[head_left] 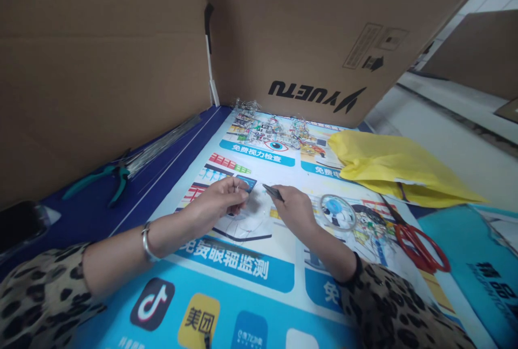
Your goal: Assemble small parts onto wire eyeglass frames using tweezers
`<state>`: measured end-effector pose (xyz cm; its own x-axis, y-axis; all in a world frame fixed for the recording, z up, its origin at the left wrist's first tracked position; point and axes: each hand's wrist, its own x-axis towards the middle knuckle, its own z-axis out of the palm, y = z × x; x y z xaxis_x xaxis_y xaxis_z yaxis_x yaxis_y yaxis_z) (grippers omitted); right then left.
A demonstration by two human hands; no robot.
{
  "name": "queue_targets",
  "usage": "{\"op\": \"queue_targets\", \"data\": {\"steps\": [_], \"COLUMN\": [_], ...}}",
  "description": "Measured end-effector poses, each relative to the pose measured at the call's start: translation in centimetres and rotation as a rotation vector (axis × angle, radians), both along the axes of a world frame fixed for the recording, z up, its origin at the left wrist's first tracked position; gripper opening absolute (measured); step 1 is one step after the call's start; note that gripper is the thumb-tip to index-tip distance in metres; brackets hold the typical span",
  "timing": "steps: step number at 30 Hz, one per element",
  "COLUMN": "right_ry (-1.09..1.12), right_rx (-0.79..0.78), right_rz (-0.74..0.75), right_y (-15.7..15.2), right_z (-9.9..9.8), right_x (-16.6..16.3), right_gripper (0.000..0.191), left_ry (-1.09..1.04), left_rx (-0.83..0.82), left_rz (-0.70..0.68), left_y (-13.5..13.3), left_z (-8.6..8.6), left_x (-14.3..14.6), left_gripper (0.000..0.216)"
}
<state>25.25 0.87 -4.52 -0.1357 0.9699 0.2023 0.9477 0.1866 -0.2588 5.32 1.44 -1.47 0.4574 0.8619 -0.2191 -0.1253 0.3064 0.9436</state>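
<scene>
My left hand is closed in a pinch on a thin wire, of which only a small shiny bit shows at the fingertips. Opposite it, my right hand grips a dark pointed tool; its tapered tip points at the left hand, a small gap away. The tool's handle is hidden in my palm, so its exact kind does not show. Faint fine strands seem to curve over the printed sheet below both hands. A clear round dish or roll lies just right of my right hand.
Teal-handled pliers and a bundle of thin wires lie at left. Tangled wire pieces sit at the back, by tall cardboard walls. A yellow bag, red-handled scissors and a teal packet are right.
</scene>
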Motion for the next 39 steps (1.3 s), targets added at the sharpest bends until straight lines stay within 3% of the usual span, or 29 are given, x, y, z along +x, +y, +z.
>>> {"op": "queue_targets", "data": {"steps": [10, 25, 30, 39], "right_ry": [0.037, 0.009, 0.010, 0.001], "right_rx": [0.005, -0.010, -0.007, -0.007], "right_rz": [-0.002, 0.004, 0.004, 0.013], "right_y": [-0.05, -0.06, -0.10, -0.17], "right_z": [0.19, 0.21, 0.21, 0.32], "right_x": [-0.05, -0.08, -0.11, -0.24], "right_gripper": [0.021, 0.022, 0.022, 0.020], "left_ry": [-0.129, -0.025, -0.015, 0.035], "left_rx": [-0.176, -0.190, -0.217, -0.151], "left_rz": [-0.045, -0.116, -0.061, -0.093], "left_y": [-0.11, -0.38, -0.46, -0.82], "left_z": [-0.19, -0.49, -0.46, -0.43], "left_x": [-0.07, 0.06, 0.21, 0.34], "left_gripper": [0.022, 0.021, 0.019, 0.021]}}
